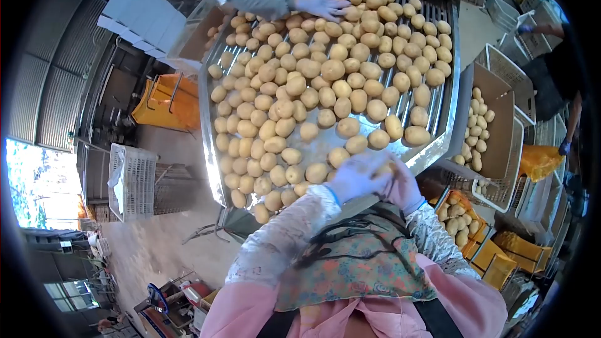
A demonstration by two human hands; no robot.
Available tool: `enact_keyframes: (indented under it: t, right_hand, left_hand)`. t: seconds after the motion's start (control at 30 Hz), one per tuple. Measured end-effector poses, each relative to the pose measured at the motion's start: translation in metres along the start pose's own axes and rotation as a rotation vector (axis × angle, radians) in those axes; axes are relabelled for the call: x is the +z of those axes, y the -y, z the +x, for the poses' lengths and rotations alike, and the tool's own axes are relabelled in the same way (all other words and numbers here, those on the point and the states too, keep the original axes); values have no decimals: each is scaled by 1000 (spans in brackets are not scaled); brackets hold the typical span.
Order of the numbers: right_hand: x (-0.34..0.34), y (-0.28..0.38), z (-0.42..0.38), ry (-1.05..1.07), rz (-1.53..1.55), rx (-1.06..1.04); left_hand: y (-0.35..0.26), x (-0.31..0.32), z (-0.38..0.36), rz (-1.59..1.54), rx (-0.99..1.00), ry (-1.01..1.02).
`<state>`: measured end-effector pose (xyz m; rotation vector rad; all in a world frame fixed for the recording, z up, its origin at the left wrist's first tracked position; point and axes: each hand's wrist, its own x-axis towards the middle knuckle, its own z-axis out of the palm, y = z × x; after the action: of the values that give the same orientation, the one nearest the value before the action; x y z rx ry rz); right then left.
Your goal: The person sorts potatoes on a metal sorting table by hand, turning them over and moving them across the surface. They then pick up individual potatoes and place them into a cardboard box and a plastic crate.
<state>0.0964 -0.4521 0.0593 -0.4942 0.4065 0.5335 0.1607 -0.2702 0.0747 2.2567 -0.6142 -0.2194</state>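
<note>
A mass of potatoes (288, 91) covers much of the metal sorting table (325, 144) in front of me. My left hand (355, 176), in a pale purple glove, is at the table's near edge, its fingers reaching towards the other hand and smeared by motion. Close beside it, my right hand (405, 186), gloved too, is curled around what looks like a potato (389, 168), mostly hidden between both hands. Several loose potatoes lie just beyond my hands, among them one potato (356, 144).
Across the table, another person's gloved hand (322, 7) rests on the potatoes. A cardboard-lined crate (501, 91) with potatoes stands to the right, above an orange bag of potatoes (460, 216). At left are a white plastic crate (134, 181) and an orange sack (166, 103).
</note>
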Motion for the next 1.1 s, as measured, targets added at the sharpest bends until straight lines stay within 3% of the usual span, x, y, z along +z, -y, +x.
enact_keyframes:
  t: [0.07, 0.13, 0.2, 0.27, 0.3, 0.37, 0.4, 0.47, 0.6, 0.67, 0.7, 0.77, 0.8, 0.9, 0.97, 1.0, 1.07, 1.1]
  right_hand:
    - [-47, 14, -9, -103, -14, -138]
    - [-53, 54, -61, -207, -454, -146]
    - [-85, 77, -115, -262, -576, -132]
    - [-190, 91, -160, -493, -934, 82]
    - [-206, 85, -170, -497, -932, 83]
    - [-222, 75, -181, -944, -1692, -220]
    - [-213, 78, -168, -932, -1697, -216]
    - [-147, 80, -114, -720, -1157, -544]
    - [-31, 77, -30, -380, -1760, -808]
    - [-16, 70, 7, -225, -1743, -914]
    - [-2, 68, 24, -123, -1775, -903]
    - [27, 60, 65, 31, -1865, -917]
    - [39, 53, 89, 81, -1925, -945]
    - [63, 34, 158, 51, -2033, -1102]
    - [71, 21, 181, -215, -2302, -900]
    - [69, 18, 182, -215, -2296, -905]
    - [69, 14, 163, 77, -2166, -860]
    - [52, 4, 164, 29, -2299, -920]
  left_hand:
    - [-2, 13, 12, -9, 293, 163]
    - [3, -17, 42, 403, 21, 305]
    - [57, -41, 53, 701, 21, 249]
    - [86, -54, 46, 659, -278, -255]
    - [101, -39, 43, 656, -276, -251]
    - [126, -2, 16, 546, -59, -386]
    - [118, 11, 13, 550, -69, -388]
    - [95, 37, 8, 649, -271, -108]
    - [81, 18, -10, 430, -176, -116]
    - [82, -7, -12, -2, -274, 21]
    - [79, -11, -13, -4, -280, 12]
    - [76, -16, -17, 453, -80, -282]
    - [81, -14, -19, 456, -90, -287]
    - [94, -7, -8, 540, -148, -301]
    - [91, -13, 0, 349, -361, -70]
    - [90, -16, 0, 356, -361, -70]
    - [86, -19, -1, 423, -336, -371]
    - [86, -20, 1, 415, -339, -381]
